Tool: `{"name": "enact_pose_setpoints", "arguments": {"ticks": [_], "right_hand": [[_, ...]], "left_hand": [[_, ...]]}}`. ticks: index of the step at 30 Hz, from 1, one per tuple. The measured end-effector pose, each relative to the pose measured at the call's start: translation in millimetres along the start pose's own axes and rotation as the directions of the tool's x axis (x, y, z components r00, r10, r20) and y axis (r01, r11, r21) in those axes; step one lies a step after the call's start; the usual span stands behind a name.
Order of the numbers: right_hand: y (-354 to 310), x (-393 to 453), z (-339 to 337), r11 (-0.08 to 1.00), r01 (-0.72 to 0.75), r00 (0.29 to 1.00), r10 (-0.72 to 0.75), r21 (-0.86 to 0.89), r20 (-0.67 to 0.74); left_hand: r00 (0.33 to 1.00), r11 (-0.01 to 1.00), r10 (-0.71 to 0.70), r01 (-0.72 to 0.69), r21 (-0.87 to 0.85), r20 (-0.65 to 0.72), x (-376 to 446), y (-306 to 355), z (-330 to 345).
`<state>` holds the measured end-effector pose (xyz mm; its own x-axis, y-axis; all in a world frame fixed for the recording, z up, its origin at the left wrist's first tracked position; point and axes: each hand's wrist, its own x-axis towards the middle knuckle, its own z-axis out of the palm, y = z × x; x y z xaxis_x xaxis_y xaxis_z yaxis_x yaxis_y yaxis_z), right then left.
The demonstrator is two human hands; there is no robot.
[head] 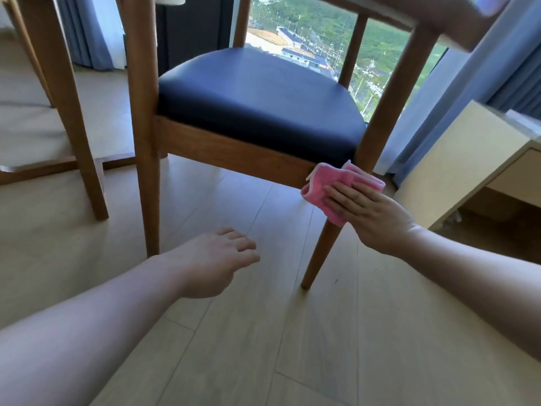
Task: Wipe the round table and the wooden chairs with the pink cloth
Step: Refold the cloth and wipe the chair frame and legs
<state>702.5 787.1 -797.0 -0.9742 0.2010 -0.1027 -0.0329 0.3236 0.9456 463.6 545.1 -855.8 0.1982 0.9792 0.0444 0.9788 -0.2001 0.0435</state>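
One chair (234, 148), wooden frame, dark padded seat (257, 98), seen from low down near the floor (234, 332). Front legs slant outward; the right front leg (322, 253) runs from the seat corner down to the pale planks.

One pink cloth (330, 186), folded, pale edging, pressed against the right front leg just under the seat rail, where leg and rail meet.

Right hand (369, 212): fingers straight and flat on the cloth, pressing it to the wood, palm toward the leg; nothing curled round it.

Left hand (216, 259): held low over the floor in front of the chair, between the two front legs, fingers loosely bent, grasping nothing, well apart from the cloth.

Second wooden leg set (67, 112) at far left, standing on the same floor; cannot tell whether table or chair.

Window (307, 39) behind the chair, showing roofs and green hillside. Blue curtain (468, 83) at right. Pale cabinet (468, 159) at right, beside the curtain.
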Motion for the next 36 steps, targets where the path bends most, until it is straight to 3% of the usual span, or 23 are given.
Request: {"name": "enact_pose_setpoints", "arguments": {"ticks": [15, 21, 24, 27, 32, 36], "right_hand": [[51.2, 0.4, -1.4, 0.942, -0.166, 0.947, 0.235, 0.291, -0.220], [100.1, 13.5, -18.7, 0.933, -0.242, 0.918, 0.310, 0.266, -0.249], [128.5, 17.6, -27.5, 0.922, -0.259, 0.883, 0.347, 0.287, -0.316], [148.3, 20.4, -33.5, 0.920, -0.280, 0.855, 0.369, 0.273, -0.365], [143.0, 22.4, -33.8, 0.902, -0.303, 0.835, 0.407, 0.308, -0.371], [108.0, 18.0, -20.2, 0.881, -0.308, 0.859, 0.420, 0.359, -0.294]], "left_hand": [[0.979, 0.989, -0.081, 0.056, -0.135, -0.188, 39.2, 5.4, -31.3], [0.947, 0.986, -0.095, 0.048, -0.157, -0.307, 55.2, 8.5, -48.9], [0.944, 0.998, -0.030, 0.008, -0.066, -0.330, 54.4, 12.6, -60.5], [0.956, 0.991, -0.049, 0.011, -0.135, -0.289, 56.6, 10.8, -60.2], [0.951, 0.988, -0.083, 0.039, -0.150, -0.298, 58.2, 7.8, -56.0], [0.953, 0.991, -0.077, 0.041, -0.126, -0.291, 53.2, 8.8, -52.8]]}}
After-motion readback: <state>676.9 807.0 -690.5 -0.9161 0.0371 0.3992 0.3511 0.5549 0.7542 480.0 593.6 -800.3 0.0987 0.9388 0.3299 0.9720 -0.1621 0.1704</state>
